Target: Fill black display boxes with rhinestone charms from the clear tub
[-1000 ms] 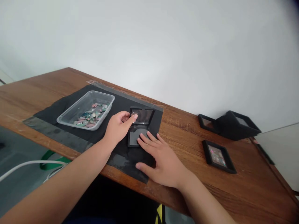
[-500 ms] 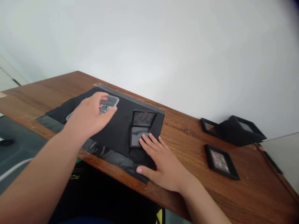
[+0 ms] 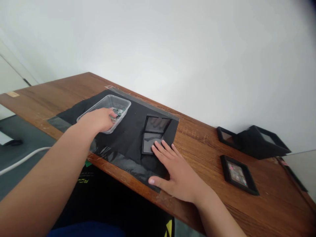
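My left hand (image 3: 100, 120) reaches into a clear plastic container (image 3: 123, 99). Its fingers are curled down among small green and whitish pieces (image 3: 120, 111); whatever they pinch is too small to make out. To the right, a small black hinged case (image 3: 149, 140) stands with its lid raised and a grey panel inside. My right hand (image 3: 172, 171) lies flat with fingers spread, its fingertips at the near right corner of the case and its thumb on the black mat (image 3: 130, 138).
The mat is taped to a wooden table (image 3: 195, 144) against a white wall. On the right lie a black frame with small colourful items (image 3: 238, 174), another small black frame (image 3: 225, 135) and a larger black box (image 3: 261, 141). A white cable (image 3: 24, 161) runs at the left.
My left hand has lowered into the clear container, its fingers now among the pieces. My right hand stays at the case. The whole view has shifted slightly.
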